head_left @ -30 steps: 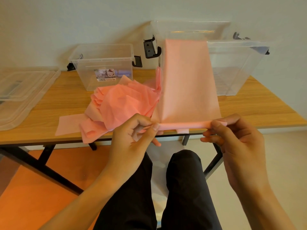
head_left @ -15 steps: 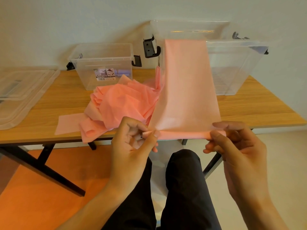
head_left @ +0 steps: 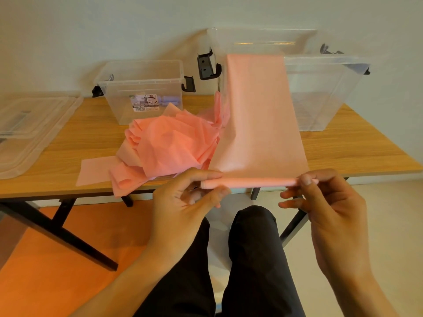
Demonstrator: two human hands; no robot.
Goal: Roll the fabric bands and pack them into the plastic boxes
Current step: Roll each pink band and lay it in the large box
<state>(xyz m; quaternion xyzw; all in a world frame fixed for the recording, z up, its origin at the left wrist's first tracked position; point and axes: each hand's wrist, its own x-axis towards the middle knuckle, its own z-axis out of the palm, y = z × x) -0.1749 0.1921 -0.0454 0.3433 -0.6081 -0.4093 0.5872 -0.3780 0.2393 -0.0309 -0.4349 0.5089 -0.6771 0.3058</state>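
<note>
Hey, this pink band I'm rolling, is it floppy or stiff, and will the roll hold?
Probably floppy: the band drapes over the box rim, and the pile lies crumpled. Likely light: the left hand and right hand hold it by pinches. The thin roll may unwind if released.

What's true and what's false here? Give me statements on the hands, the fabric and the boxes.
The left hand and right hand pinch the pink band's rolled end. True.
The band reaches the big box's rim. True.
The small box is full of pink rolls. False: the small box shows only a few pale purple things.
The boxes have lids on. False: they are open; lids lie at the table's left end.
The loose pink pile lies on the floor. False: the pile lies on the table.
</note>
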